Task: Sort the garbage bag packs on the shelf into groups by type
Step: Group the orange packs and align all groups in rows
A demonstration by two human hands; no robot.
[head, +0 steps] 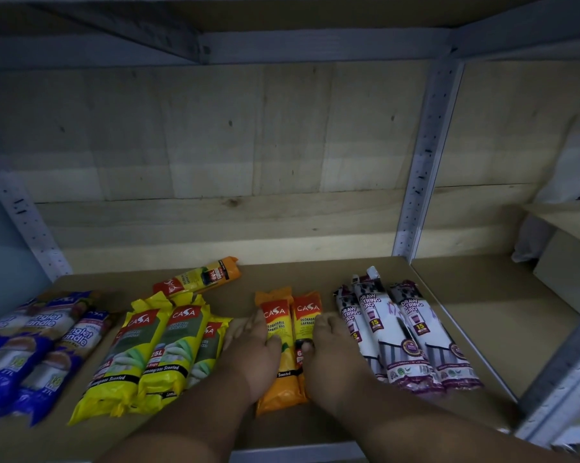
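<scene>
Squared up the two orange packs mid-shelf, left hand and right hand pressed flat on either side, fingers loosely spread and gripping nothing. Grouped already: blue packs far left, yellow packs beside them, white packs on the right; left over, probably, one stray pack lying behind the yellows, orange-tailed, calling for a reach back and a pinch to bring it across. Read "CASA", "Degradable Garbage Bag", "Lemongrass Scented", "25L", "60L" and "Draw String Bag 15".
</scene>
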